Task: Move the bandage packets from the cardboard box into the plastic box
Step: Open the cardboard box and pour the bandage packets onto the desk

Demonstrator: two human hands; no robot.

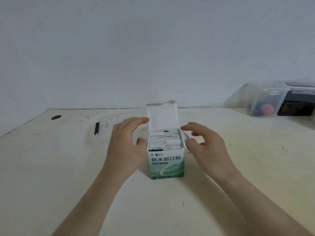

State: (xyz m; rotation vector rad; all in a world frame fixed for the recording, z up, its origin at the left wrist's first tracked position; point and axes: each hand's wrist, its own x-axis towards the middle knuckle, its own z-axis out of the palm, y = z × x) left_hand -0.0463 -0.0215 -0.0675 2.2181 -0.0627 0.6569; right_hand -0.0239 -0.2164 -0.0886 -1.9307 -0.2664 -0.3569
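A white and green cardboard box (166, 165) stands upright at the middle of the table, its lid flap raised at the back. Several white bandage packets (165, 140) fill it, standing on edge. My left hand (127, 142) is beside the box's left wall, fingers relaxed, thumb near the wall. My right hand (205, 147) is at the right side, fingers loosely curved by the right side flap, holding nothing. A clear plastic box (265, 101) with a lid stands far right against the wall.
A small clear plastic item with a black strip (97, 128) lies on the table left of the hands. A round hole (56, 117) is in the table's far left corner. A dark object (296, 106) sits behind the plastic box.
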